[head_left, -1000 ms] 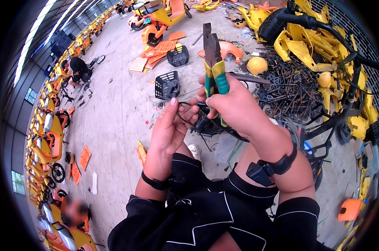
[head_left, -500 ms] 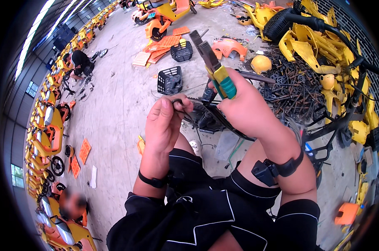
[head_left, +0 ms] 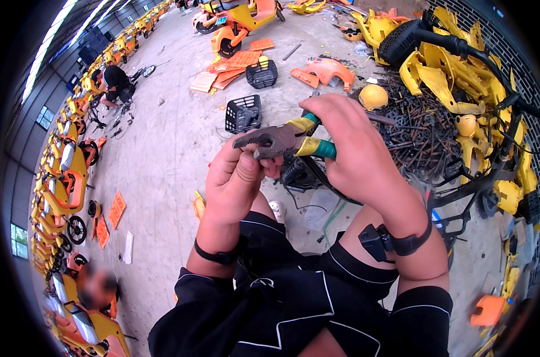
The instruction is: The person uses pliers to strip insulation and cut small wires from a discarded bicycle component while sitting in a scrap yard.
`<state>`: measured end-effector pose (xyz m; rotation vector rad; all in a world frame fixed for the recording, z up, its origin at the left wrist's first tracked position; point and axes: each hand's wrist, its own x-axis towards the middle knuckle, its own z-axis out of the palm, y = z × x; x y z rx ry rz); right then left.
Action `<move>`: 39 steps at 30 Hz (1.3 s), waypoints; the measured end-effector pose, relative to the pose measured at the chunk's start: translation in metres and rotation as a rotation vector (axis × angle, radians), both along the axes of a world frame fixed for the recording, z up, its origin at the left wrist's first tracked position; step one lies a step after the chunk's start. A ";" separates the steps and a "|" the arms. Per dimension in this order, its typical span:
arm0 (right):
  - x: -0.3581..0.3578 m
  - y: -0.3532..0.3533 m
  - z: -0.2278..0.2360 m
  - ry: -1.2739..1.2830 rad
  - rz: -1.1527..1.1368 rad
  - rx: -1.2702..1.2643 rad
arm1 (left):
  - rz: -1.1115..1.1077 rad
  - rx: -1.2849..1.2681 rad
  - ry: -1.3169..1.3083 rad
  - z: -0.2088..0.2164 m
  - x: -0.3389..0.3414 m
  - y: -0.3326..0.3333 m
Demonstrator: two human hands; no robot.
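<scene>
My right hand (head_left: 359, 156) is wrapped round the green-and-yellow handles of a pair of pliers (head_left: 286, 138). Their dark, worn jaws stand apart and point left, right at the fingertips of my left hand (head_left: 229, 185). That hand is closed in a pinch on a black cable, whose held end is mostly hidden behind the jaws and fingers. Below the hands, a thin dark cable (head_left: 295, 201) trails in front of a dark frame part with a coil spring (head_left: 300, 174) between my knees.
Black plastic baskets (head_left: 243, 113) and orange panels (head_left: 227, 70) lie ahead. To the right are a heap of dark metal parts (head_left: 416, 128), yellow body panels (head_left: 442, 71) and a black frame (head_left: 478, 187). Yellow scooters (head_left: 67, 181) line the left; another person (head_left: 112, 83) crouches there.
The pliers have swung down from pointing up to pointing left, their jaws now parted and at my left fingertips. My left hand stays pinched in nearly the same place.
</scene>
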<state>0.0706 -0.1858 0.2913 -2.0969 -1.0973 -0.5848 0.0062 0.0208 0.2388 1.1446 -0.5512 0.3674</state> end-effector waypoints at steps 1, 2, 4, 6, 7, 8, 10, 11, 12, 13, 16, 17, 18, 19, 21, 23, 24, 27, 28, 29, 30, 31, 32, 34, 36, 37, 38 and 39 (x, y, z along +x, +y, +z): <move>-0.001 0.000 0.000 -0.001 0.004 0.002 | 0.024 0.021 0.004 0.006 -0.003 -0.002; -0.002 0.001 0.000 0.000 0.009 0.001 | 0.048 0.039 0.010 0.008 -0.004 -0.003; -0.003 0.003 0.000 -0.016 0.009 -0.005 | 0.046 0.106 -0.063 0.009 0.000 0.002; -0.004 0.003 0.001 -0.049 -0.003 -0.008 | 0.086 0.163 -0.099 0.010 0.000 0.005; -0.004 0.004 0.001 -0.060 -0.012 -0.014 | 0.129 0.185 -0.097 0.011 -0.002 0.005; -0.005 0.005 0.001 -0.069 -0.022 -0.019 | 0.170 0.209 -0.093 0.012 -0.004 0.005; -0.006 0.005 0.002 -0.085 -0.035 -0.026 | 0.192 0.243 -0.112 0.015 -0.005 0.006; -0.007 0.006 0.003 -0.092 -0.037 -0.028 | 0.203 0.260 -0.122 0.016 -0.005 0.007; -0.007 0.006 0.003 -0.098 -0.039 -0.031 | 0.208 0.270 -0.123 0.016 -0.006 0.007; -0.007 0.006 0.004 -0.105 -0.038 -0.030 | 0.214 0.279 -0.125 0.017 -0.007 0.008; -0.008 0.006 0.004 -0.113 -0.024 -0.028 | 0.228 0.332 -0.138 0.017 -0.009 0.012; -0.007 0.005 0.004 -0.107 -0.012 -0.026 | 0.232 0.354 -0.144 0.019 -0.009 0.014; -0.007 0.004 0.004 -0.101 -0.001 -0.025 | 0.259 0.404 -0.189 0.021 -0.009 0.015; -0.003 0.004 0.003 -0.201 -0.034 0.001 | 0.286 0.453 -0.235 0.024 -0.009 0.015; 0.006 0.004 -0.001 -0.398 -0.105 0.049 | 0.337 0.517 -0.276 0.030 -0.009 0.014; 0.009 0.002 0.004 -0.421 -0.113 0.074 | 0.399 0.549 -0.269 0.035 -0.010 0.012; 0.009 0.003 0.003 -0.400 -0.102 0.089 | 0.397 0.532 -0.277 0.035 -0.010 0.011; 0.007 0.005 0.002 -0.347 -0.079 0.098 | 0.371 0.494 -0.292 0.034 -0.009 0.008; 0.007 0.005 0.002 -0.338 -0.074 0.080 | 0.353 0.492 -0.287 0.034 -0.009 0.009; 0.005 0.005 0.003 -0.319 -0.072 0.077 | 0.331 0.488 -0.279 0.034 -0.008 0.010; 0.003 0.004 0.003 -0.300 -0.070 0.074 | 0.319 0.478 -0.270 0.033 -0.008 0.010; 0.002 0.004 0.003 -0.281 -0.064 0.072 | 0.307 0.468 -0.261 0.032 -0.008 0.010; 0.002 0.004 0.003 -0.261 -0.057 0.070 | 0.297 0.458 -0.250 0.031 -0.008 0.010; 0.003 0.003 0.002 -0.229 -0.037 0.068 | 0.285 0.446 -0.259 0.030 -0.007 0.009; 0.005 0.002 0.002 -0.213 -0.016 0.061 | 0.276 0.414 -0.249 0.030 -0.006 0.007; 0.005 0.002 0.001 -0.209 -0.006 0.056 | 0.270 0.388 -0.234 0.030 -0.007 0.005; 0.005 0.002 -0.002 0.030 0.067 0.240 | 0.260 0.361 -0.221 0.030 -0.006 0.004; 0.003 0.005 -0.007 0.270 0.140 0.423 | 0.245 0.370 -0.221 0.030 -0.004 0.004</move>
